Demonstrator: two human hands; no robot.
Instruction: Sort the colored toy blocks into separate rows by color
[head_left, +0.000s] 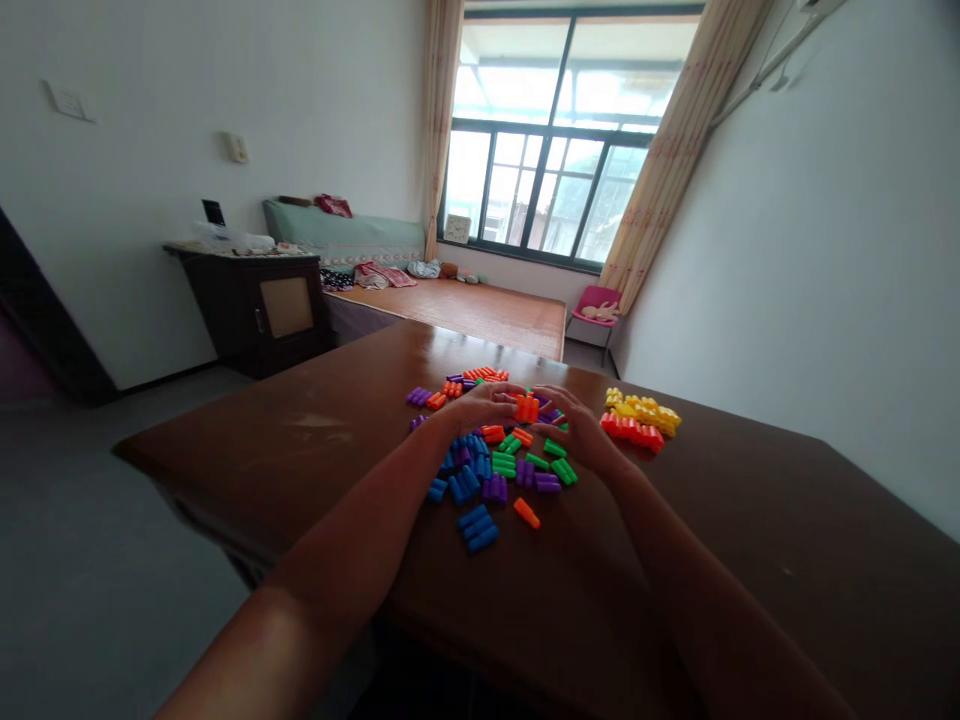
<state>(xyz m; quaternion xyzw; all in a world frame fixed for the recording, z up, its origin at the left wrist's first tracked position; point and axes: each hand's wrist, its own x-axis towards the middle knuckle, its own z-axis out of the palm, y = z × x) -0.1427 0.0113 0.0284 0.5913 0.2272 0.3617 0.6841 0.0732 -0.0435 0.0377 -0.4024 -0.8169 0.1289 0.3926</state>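
Observation:
My left hand (485, 407) reaches over a pile of small plastic toy blocks, its fingers closed on an orange block (526, 408) made of joined tubes. Just to the right is my right hand (574, 422), with fingers and thumb apart and pointing at that orange block. Whether its fingertips touch the block is hard to make out. Below the hands lie blue blocks (465, 484), green blocks (503, 464) and purple blocks (495, 489). A single orange block (526, 513) and a blue block (478, 528) lie closest to me.
On the right of the brown table (720, 530) sit a row of joined red-orange blocks (631, 431) and several yellow blocks (646, 411). Beyond the table are a bed (480, 305), a dark cabinet (262, 305) and a pink chair (598, 297).

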